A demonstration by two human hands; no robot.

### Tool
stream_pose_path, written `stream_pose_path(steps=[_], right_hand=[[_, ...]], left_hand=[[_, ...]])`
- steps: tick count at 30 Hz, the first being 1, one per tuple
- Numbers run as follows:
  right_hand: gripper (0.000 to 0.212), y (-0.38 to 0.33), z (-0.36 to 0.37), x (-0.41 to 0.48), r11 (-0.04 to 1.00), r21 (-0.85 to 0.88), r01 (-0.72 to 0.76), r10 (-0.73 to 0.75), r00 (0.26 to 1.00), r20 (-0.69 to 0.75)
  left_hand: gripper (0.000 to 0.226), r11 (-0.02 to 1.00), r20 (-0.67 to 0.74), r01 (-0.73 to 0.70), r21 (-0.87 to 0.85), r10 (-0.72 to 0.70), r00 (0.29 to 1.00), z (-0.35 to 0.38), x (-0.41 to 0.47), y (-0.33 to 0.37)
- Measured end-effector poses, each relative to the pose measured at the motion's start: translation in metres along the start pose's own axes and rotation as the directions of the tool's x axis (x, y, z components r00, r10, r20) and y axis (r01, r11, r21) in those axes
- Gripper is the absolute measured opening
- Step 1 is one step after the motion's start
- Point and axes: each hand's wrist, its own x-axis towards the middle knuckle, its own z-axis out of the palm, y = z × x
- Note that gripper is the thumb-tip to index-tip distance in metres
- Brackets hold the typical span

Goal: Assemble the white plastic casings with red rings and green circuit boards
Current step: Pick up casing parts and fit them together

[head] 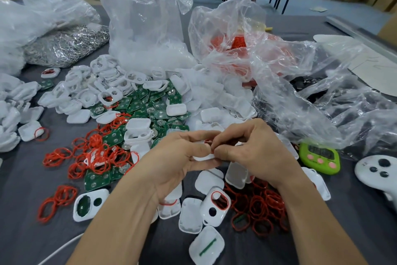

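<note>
My left hand (180, 157) grips a white plastic casing (204, 157) at the middle of the table. My right hand (251, 146) pinches a red ring (208, 141) at the casing's top edge; most of both is hidden by my fingers. Loose red rings (94, 157) lie in piles at left and red rings (260, 206) at right. Green circuit boards (150, 101) are heaped behind my hands, and more green boards (96, 181) lie at left. White casings (86, 90) are piled at back left. A casing with a red ring fitted (216, 204) lies below my hands.
Clear plastic bags stand behind: one of white parts (146, 28), one of red rings (234, 45), one of metal pieces (64, 45). A green timer (320, 157) and a white controller (378, 170) lie at right. A white cable (62, 247) crosses the grey tabletop.
</note>
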Motion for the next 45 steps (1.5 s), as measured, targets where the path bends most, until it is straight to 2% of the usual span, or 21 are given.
stream_pose_path(steps=[7,10,13,19,23,26,28,34,37,41,45], right_hand=[[0.022,0.002,0.006,-0.003,0.998,-0.059,0.015,-0.017,1.0,-0.022],[0.022,0.001,0.011,-0.003,0.999,-0.035,0.01,-0.01,1.0,-0.016],[0.022,0.003,0.015,-0.004,1.0,-0.016,0.008,-0.008,1.0,-0.029],[0.024,0.006,0.025,-0.004,0.999,0.004,-0.041,0.041,0.998,-0.037],[0.021,0.004,0.028,-0.003,1.0,-0.015,0.027,-0.028,0.996,-0.083],[0.021,0.003,0.032,-0.003,0.994,-0.078,0.081,-0.093,0.983,-0.155],[0.022,0.004,0.036,-0.004,0.989,-0.117,0.095,-0.117,0.972,-0.202],[0.025,0.004,0.039,-0.009,0.985,-0.127,0.117,-0.143,0.964,-0.222],[0.017,0.004,0.041,-0.008,0.987,-0.133,0.087,-0.117,0.963,-0.241],[0.023,0.002,0.04,-0.007,0.996,-0.066,0.056,-0.072,0.96,-0.271],[0.028,0.001,0.036,-0.004,0.998,-0.001,0.064,-0.06,0.942,-0.329]], left_hand=[[0.038,0.993,0.019,-0.048,0.111,0.046,0.999,-0.003,-0.003,-0.001],[0.044,0.976,0.051,-0.058,0.21,0.049,0.998,-0.005,-0.006,0.001],[0.047,0.971,0.05,-0.052,0.233,0.042,0.998,-0.007,-0.007,0.002],[0.053,0.948,-0.031,-0.026,0.316,0.038,0.999,-0.005,-0.007,0.003],[0.059,0.966,-0.167,-0.003,0.26,0.048,0.985,-0.004,-0.004,0.004],[0.04,0.973,-0.128,-0.034,0.23,0.064,0.99,-0.004,-0.006,0.006],[0.035,0.968,-0.107,-0.05,0.245,0.078,0.991,-0.006,-0.006,0.005],[0.038,0.949,-0.065,-0.049,0.31,0.072,0.995,-0.007,-0.006,0.004],[0.043,0.943,-0.052,-0.04,0.33,0.06,0.997,-0.009,-0.006,0.004],[0.043,0.924,-0.016,-0.049,0.379,0.059,0.998,-0.005,-0.005,0.003],[0.037,0.959,0.02,-0.096,0.268,0.094,0.995,-0.004,-0.007,0.005]])
